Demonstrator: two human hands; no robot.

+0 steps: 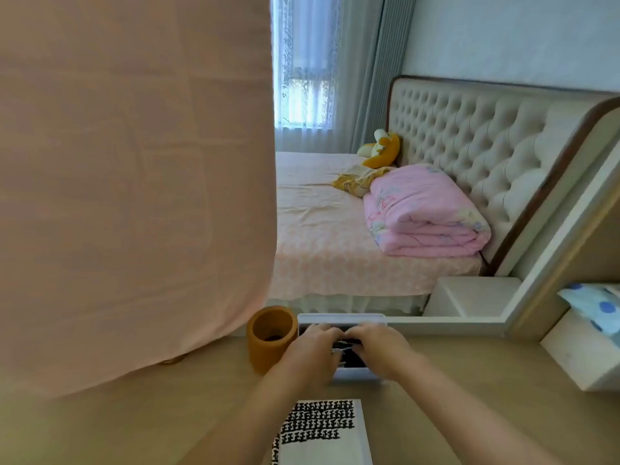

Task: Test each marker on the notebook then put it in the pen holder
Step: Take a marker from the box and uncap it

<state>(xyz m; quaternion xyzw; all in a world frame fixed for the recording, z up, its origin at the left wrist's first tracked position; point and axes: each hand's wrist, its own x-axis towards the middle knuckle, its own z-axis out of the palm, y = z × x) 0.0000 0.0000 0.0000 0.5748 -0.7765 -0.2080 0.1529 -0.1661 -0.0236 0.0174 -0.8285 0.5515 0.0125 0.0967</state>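
Pink cloth point(134, 179) hangs over the left of the view, smooth with faint creases, hiding whatever lies behind it on the left and far side of the desk point(503, 380). Desk surface pale wood grain, matt. Both hands reach into a white rectangular tray point(342, 318) at the far edge of the desk; left hand point(312, 347) and right hand point(379, 347) are side by side, fingers curled down over dark markers point(344, 347) lying in the tray. Fingertips are hidden among the markers, so cannot tell whether either hand has closed on one. Hands cover most of the tray; only its far rim and near wall show. Pen holder point(270, 337), an ochre cylinder with rounded lip and matt finish, stands upright just left of the tray, touching or nearly touching it; interior dark. Notebook point(322, 431) lies near, between the forearms, white page with rows of black marks. Right of desk: white box point(580, 357) with a blue-dotted cloth above it. Beyond: bed point(335, 256) with pink patterned sheet, folded pink quilt point(426, 213), tufted cream headboard point(469, 135), yellow plush toy point(382, 149)
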